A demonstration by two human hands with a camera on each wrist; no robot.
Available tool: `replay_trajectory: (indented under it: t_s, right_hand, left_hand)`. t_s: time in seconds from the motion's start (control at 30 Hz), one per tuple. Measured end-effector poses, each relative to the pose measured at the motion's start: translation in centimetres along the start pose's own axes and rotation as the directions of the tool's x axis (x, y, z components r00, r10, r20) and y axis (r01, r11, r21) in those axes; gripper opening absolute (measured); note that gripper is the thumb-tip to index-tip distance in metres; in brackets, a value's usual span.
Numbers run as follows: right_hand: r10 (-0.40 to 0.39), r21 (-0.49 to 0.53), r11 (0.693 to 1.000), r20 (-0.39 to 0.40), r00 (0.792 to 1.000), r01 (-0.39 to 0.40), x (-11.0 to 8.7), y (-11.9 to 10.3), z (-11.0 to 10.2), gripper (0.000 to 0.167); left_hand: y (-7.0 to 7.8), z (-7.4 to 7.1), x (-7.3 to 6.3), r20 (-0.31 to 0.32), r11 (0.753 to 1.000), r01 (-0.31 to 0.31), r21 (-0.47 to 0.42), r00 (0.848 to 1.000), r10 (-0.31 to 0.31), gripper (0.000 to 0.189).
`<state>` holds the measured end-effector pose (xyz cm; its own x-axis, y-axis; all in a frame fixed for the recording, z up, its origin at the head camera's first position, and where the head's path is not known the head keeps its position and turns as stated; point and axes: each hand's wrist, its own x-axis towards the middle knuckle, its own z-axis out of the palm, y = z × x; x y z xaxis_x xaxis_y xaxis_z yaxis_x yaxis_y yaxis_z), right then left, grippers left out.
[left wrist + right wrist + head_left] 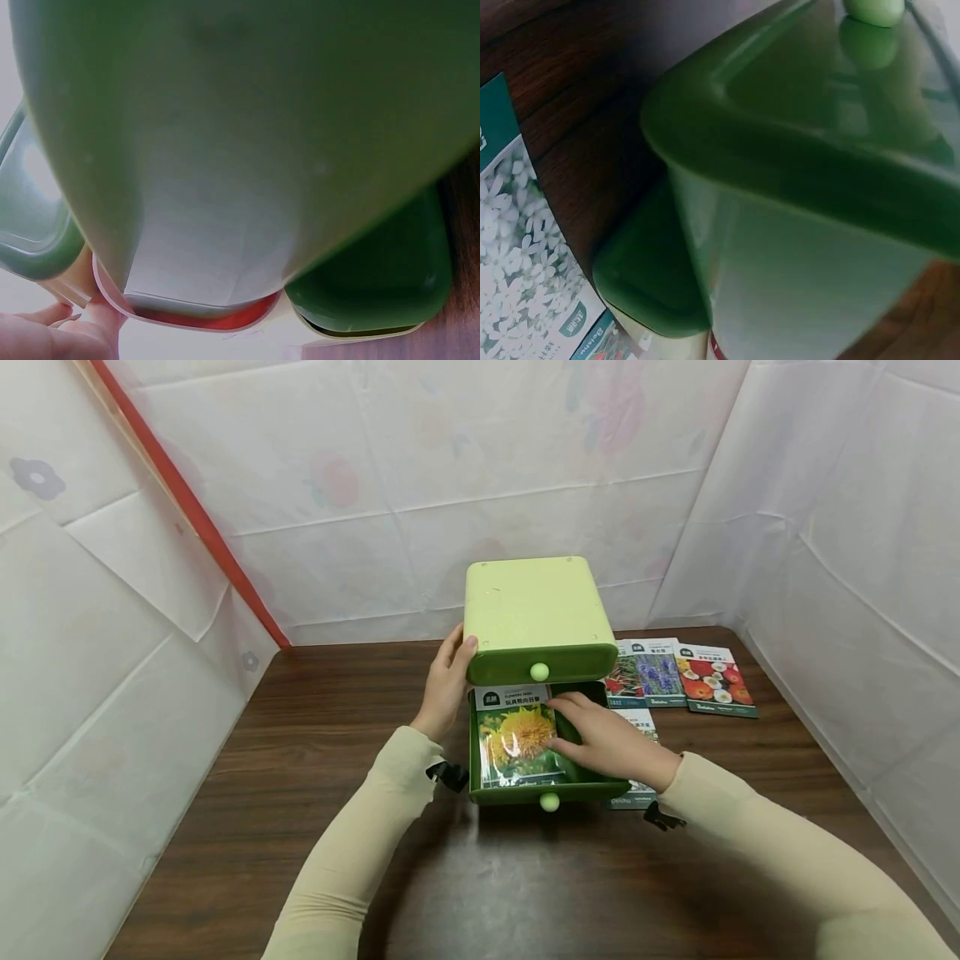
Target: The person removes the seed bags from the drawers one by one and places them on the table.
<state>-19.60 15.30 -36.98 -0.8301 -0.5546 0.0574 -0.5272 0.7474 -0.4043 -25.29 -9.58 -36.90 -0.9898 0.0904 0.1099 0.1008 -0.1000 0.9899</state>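
Note:
A small cabinet with a pale green top point(536, 602) and dark green drawer fronts stands on the table. One of its lower drawers point(517, 796) is pulled out, with a round light green knob point(550, 802). Inside lies a flower seed packet point(517, 739) with a yellow sunflower picture. My left hand point(444, 685) rests against the cabinet's left side near its front corner. My right hand point(611, 742) reaches over the drawer's right side, and its fingertips touch the packet's right edge. In the right wrist view the drawer front point(795, 142) hides the fingers.
On the dark wooden table point(322, 760), right of the cabinet, lie several more seed packets, one with red and white flowers point(716, 681) and one with purple flowers point(658, 675). A white-flower packet point(525, 247) lies beside the drawer. White sheeting point(420, 510) hangs behind.

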Motion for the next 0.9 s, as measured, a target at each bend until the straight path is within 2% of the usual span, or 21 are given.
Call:
replay_trajectory:
  t_s: [0.17,0.5,0.9]
  right_hand:
    - [0.007,-0.045,0.999,0.084,0.996,-0.003,0.9,0.0,0.4,0.079]
    - [0.003,-0.099,0.995,0.182,0.983,0.015,1.6,0.3,1.3,0.088]
    - [-0.035,-0.088,0.995,0.159,0.987,0.050,1.6,0.2,1.6,0.084]
  left_hand:
    - [0.0,0.0,0.0,-0.002,1.000,0.005,-0.004,1.000,-0.005,0.063]
    - [0.0,0.0,0.1,0.001,1.000,0.005,0.000,1.000,-0.005,0.063]
    - [0.0,0.0,0.1,-0.006,1.000,-0.001,0.007,1.000,0.001,0.062]
